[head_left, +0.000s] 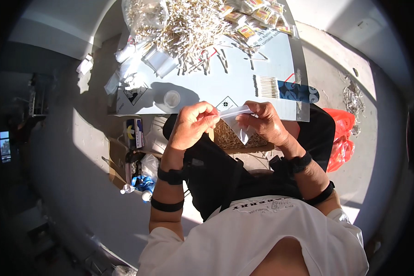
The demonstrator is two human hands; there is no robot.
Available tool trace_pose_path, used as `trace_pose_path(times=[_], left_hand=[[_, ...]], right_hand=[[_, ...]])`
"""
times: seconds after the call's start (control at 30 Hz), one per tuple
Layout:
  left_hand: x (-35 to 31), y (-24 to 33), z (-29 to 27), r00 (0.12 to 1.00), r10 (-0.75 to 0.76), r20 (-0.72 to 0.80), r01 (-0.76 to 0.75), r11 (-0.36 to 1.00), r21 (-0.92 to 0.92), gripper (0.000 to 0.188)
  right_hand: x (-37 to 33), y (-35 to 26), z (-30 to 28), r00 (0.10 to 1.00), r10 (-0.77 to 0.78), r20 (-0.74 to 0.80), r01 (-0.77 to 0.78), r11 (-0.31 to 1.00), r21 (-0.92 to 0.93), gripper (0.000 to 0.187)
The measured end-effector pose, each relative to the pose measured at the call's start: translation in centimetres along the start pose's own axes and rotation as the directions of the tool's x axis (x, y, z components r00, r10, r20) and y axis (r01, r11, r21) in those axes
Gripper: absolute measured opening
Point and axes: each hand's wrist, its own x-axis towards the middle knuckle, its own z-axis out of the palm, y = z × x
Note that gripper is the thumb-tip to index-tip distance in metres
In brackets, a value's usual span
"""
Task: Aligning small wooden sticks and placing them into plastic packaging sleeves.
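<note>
A small clear zip bag [235, 112] hangs between my hands just past the table's near edge. My left hand [193, 125] is closed, its thumb and forefinger pinched at the bag's left top corner. With bent fingers and thumb, my right hand [264, 123] grips the bag's right side. The bag's lower part droops to a point and looks flat. Below it, a cardboard box [237, 150] full of thin sticks, which look like cotton swabs, sits between my knees. On the table, a neat row of cotton swabs [267, 87] lies beyond my right hand.
A large heap of cotton swabs [188, 32] covers the table's far side, with packed swab bags [262, 14] to its right. Clear empty bags [160, 62] and a round clear lid or cup [172, 99] lie left. A red plastic bag [340, 140] stands right on the floor.
</note>
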Motion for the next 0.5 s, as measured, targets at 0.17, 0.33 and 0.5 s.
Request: trace_pose_path(times=[0.17, 0.33, 0.5], left_hand=[[2.7, -5.7, -7.5, 0.830, 0.273, -0.487, 0.405, 0.305, 0.862, 0.012], [4.3, -7.2, -8.2, 0.904, 0.220, -0.366, 0.362, 0.059, 0.930, 0.010], [4.2, -7.3, -9.2, 0.864, 0.241, -0.443, 0.426, 0.122, 0.897, 0.013]], right_hand=[[-3.9, 2.5, -0.4, 0.961, 0.244, -0.130, -0.213, 0.953, 0.218, 0.014], [-5.9, 3.4, -2.0, 0.916, 0.311, -0.252, -0.252, 0.937, 0.241, 0.016], [-7.4, 3.2, -3.8, 0.886, 0.325, -0.331, -0.234, 0.929, 0.286, 0.015]])
